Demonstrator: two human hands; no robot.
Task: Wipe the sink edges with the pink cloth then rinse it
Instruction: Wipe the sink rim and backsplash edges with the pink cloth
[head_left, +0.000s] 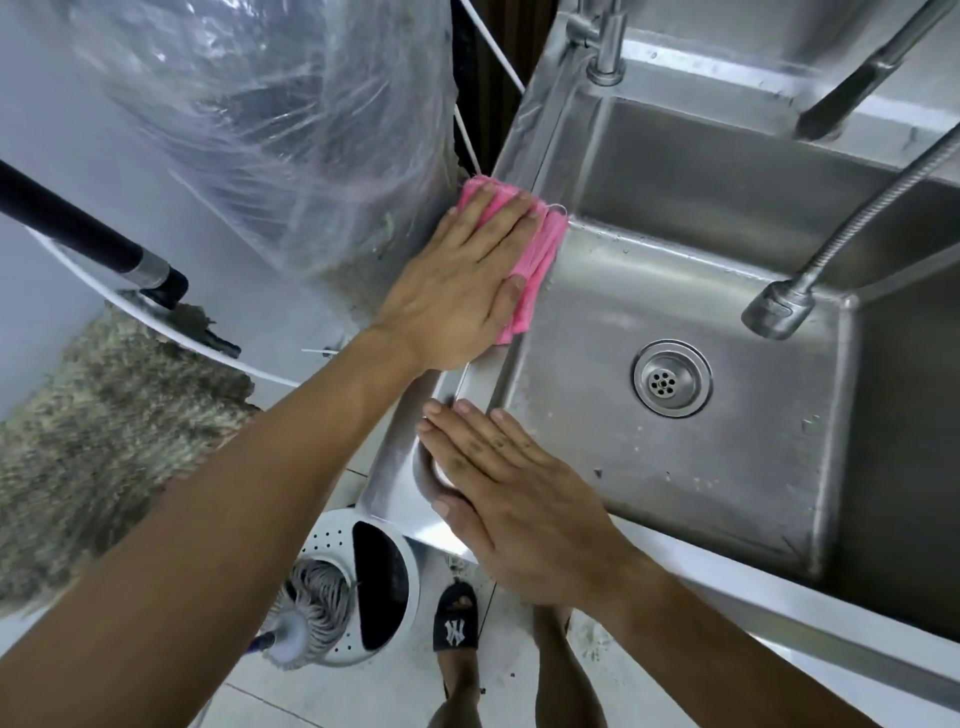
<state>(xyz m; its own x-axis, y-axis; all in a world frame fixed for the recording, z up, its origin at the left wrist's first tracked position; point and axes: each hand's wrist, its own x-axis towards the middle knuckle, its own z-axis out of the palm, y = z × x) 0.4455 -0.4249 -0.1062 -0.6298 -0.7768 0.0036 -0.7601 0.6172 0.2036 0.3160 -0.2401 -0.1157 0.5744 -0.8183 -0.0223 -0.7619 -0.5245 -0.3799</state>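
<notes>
A folded pink cloth (540, 260) lies on the left rim of the stainless steel sink (524, 156), partly draped over the inner wall. My left hand (462, 275) lies flat on top of it, fingers together, pressing it onto the rim. Most of the cloth is hidden under the palm. My right hand (514, 493) rests flat on the sink's near left corner, fingers straight, holding nothing. The basin holds a round drain (671, 378) and scattered water drops.
A flexible spray hose head (776, 310) hangs over the basin; a tap base (605, 57) stands at the back rim. Clear plastic wrap (291, 130) bulges left of the sink. On the floor sit a mop bucket (363, 587) with a mop and my sandalled foot (456, 618).
</notes>
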